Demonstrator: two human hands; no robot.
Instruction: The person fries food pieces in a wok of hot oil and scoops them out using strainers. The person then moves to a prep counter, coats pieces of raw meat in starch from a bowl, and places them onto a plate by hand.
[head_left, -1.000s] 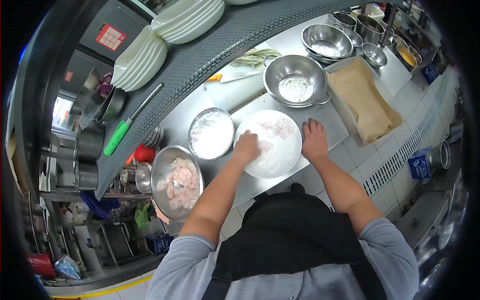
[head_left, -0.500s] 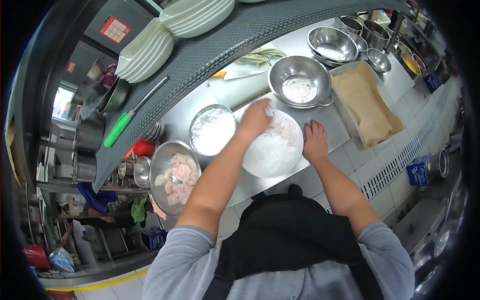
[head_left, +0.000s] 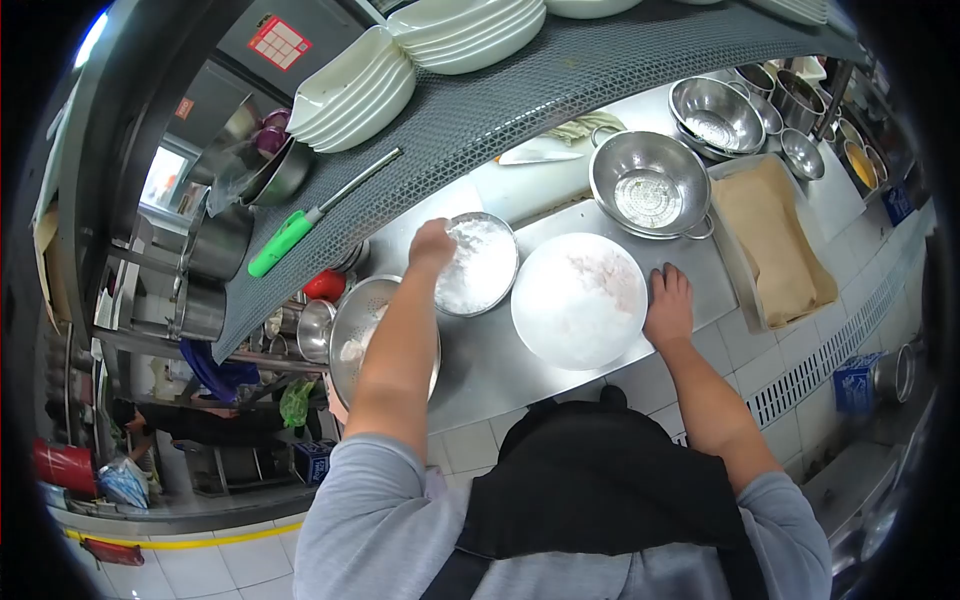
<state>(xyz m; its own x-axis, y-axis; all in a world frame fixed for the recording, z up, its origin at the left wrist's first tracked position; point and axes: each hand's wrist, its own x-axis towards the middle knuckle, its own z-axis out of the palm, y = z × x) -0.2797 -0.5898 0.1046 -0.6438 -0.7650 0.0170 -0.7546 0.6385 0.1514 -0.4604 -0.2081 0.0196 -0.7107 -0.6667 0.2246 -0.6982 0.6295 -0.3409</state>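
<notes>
My left hand (head_left: 432, 246) is closed at the left rim of a metal bowl of white powder (head_left: 478, 264); its fingertips are partly hidden, and I cannot make out what they hold. My right hand (head_left: 668, 305) rests with fingers stretched out on the metal counter, beside the right edge of a white round plate (head_left: 560, 325). White powder and pale pink smears cover the plate. Under my left forearm stands a perforated metal bowl (head_left: 428, 345) with pale raw meat pieces, mostly hidden by the arm.
A colander (head_left: 655, 185) stands behind the plate, and a paper-lined tray (head_left: 775, 240) to its right. A knife (head_left: 540, 157) lies farther back. Above, a shelf (head_left: 470, 110) carries stacked white dishes (head_left: 350, 95) and a green-handled tool (head_left: 290, 240).
My left hand has moved left from the plate to the powder bowl, and its forearm now covers most of the meat. My right hand stays beside the plate. The view has shifted.
</notes>
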